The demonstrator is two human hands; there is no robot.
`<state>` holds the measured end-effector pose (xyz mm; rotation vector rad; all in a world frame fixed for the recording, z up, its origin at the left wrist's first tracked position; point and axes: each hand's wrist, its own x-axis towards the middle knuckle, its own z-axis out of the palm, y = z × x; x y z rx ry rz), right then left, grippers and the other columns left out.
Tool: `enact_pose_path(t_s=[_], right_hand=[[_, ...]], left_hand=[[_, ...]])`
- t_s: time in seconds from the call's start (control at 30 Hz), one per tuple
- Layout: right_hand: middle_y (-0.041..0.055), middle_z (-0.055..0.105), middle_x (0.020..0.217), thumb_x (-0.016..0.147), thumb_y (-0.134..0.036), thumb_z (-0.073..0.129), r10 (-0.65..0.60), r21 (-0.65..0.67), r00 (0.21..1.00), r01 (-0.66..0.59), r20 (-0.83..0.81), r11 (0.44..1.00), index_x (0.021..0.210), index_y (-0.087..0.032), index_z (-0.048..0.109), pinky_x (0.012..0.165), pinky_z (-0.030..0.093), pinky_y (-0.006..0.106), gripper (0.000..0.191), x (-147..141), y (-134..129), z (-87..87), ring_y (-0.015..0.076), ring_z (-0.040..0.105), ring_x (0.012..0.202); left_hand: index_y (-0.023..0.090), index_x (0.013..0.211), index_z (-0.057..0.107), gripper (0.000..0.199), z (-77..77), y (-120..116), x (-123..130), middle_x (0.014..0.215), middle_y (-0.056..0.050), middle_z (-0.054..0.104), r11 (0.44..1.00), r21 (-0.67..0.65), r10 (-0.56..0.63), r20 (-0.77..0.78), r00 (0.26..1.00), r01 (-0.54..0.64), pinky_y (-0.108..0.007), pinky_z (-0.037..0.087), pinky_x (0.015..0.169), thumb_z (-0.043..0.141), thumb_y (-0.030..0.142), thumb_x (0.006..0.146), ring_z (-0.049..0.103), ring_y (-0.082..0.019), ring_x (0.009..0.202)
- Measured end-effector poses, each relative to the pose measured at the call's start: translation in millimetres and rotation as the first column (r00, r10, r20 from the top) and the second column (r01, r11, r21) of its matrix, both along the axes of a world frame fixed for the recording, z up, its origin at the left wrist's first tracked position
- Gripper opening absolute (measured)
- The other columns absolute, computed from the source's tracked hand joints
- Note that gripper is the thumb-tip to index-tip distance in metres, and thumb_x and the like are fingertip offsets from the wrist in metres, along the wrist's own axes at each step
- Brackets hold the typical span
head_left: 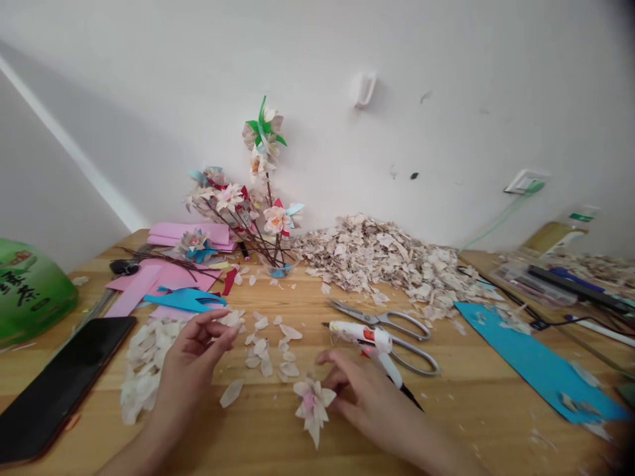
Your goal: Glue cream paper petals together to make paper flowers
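The right hand [364, 396] is pinching the pale flower [313, 402] at its edge, low in the centre foreground; petals are hiding the exact grip. The left hand [196, 347] is hovering beside loose petals [262, 350], fingers curling; whether thumb and finger are meeting on a petal, I cannot tell. The frame is cutting off the green package [34, 291] and black phone [59, 390]. Dark characters are showing on the package, the lower reading 茶, the upper blurring. Thin, papery petals are lying flat, pointed and oval. A white glue gun [364, 336] is resting against metal scissors [404, 330] with looped handles; smooth blue sheet [530, 360] is lying rightward.
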<state>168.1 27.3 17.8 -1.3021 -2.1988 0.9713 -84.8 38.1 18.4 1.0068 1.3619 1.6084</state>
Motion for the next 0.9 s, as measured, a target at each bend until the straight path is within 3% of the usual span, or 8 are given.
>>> enact_pose_path(t_s=[0.2,0.4,0.73,0.9], right_hand=[[0.0001,0.072,0.093,0.075,-0.008,0.054,0.067,-0.056,0.998,-0.068,-0.008,0.996,0.115,-0.03,0.05,0.079,0.046,0.033,0.046,-3.6,-3.6,-7.4,0.0223,0.064,0.089],[0.0012,0.07,0.094,0.074,-0.009,0.057,0.062,-0.068,0.995,-0.068,-0.079,0.995,0.117,-0.03,0.049,0.075,0.05,0.032,0.049,-4.0,-3.7,-12.0,0.0215,0.065,0.083],[0.0015,0.069,0.098,0.071,0.002,0.045,0.123,-0.035,0.987,-0.127,-0.105,0.991,0.118,-0.029,0.046,0.08,0.049,0.034,0.055,0.9,-4.7,0.3,0.0203,0.065,0.088],[0.0016,0.067,0.099,0.068,0.004,0.042,0.017,0.015,0.992,-0.015,-0.123,1.0,0.114,-0.027,0.046,0.084,0.046,0.036,0.056,2.9,-2.6,4.5,0.0213,0.061,0.096]], left_hand=[[0.017,0.083,0.064,0.041,0.7,0.7,7.1,0.052,0.004,0.064,0.98,-0.142,-0.138,0.021,0.99,0.139,-0.025,0.047,0.051,0.078,0.038,0.051,0.056,-0.013,0.05],[0.018,0.088,0.062,0.04,-8.5,-2.7,11.7,0.058,0.001,0.07,0.961,-0.152,-0.229,0.041,0.973,0.233,-0.027,0.052,0.057,0.079,0.029,0.053,0.065,-0.016,0.059],[0.019,0.085,0.06,0.04,-6.0,-5.2,15.0,0.057,0.001,0.073,0.954,-0.184,-0.236,0.034,0.971,0.238,-0.028,0.053,0.063,0.079,0.025,0.05,0.068,-0.018,0.062],[0.02,0.084,0.058,0.037,-6.6,-5.0,13.2,0.054,0.004,0.069,0.967,-0.131,-0.219,0.012,0.976,0.219,-0.025,0.051,0.058,0.078,0.021,0.054,0.065,-0.014,0.056]])
